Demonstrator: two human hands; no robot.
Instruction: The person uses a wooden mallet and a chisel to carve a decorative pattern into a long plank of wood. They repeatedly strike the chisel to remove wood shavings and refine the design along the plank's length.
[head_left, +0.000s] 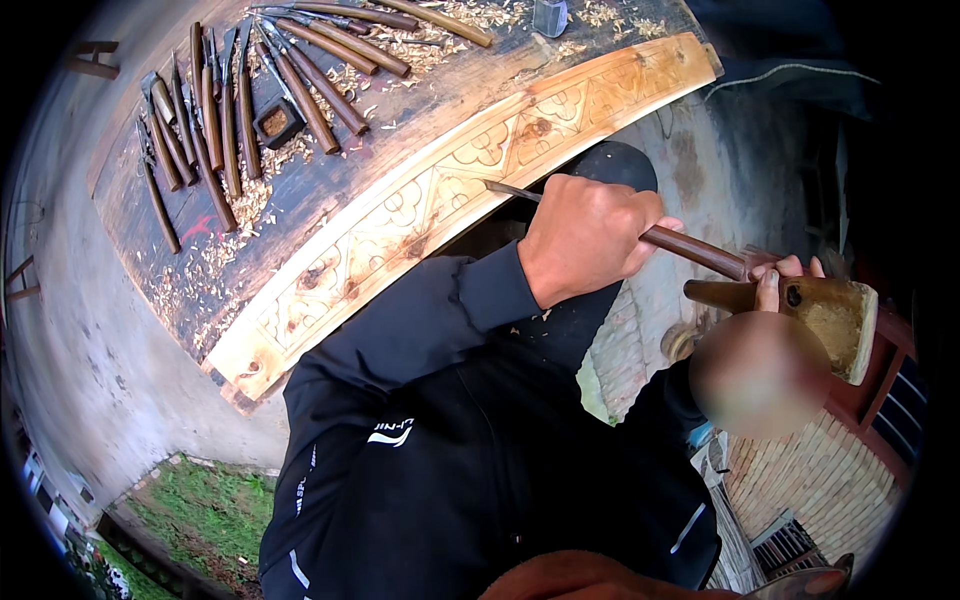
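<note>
The wood-carving chisel (698, 253) is slanting across the near edge of the workbench (330, 190), its tip appearing to meet the carved wooden board (405, 205). The board is lying along that edge. The chisel is presenting as rigid and fairly light; its smooth handle could be turning slippery in a damp palm. Sound hold: the wooden handle, fingers clear of the cutting edge. The board is looking stiff, its thin raised relief probably prone to chipping.

Grip findings: the left hand (590, 235) is clenching the chisel in a closed fist, low on the handle, leaving the butt protruding. The right hand (768, 345), partly blurred, is grasping a wooden mallet (835, 320) beyond the near edge, fingers wrapping around it. Further carving tools (210, 120) are lying toward the far edge amid shavings (275, 180).
</note>
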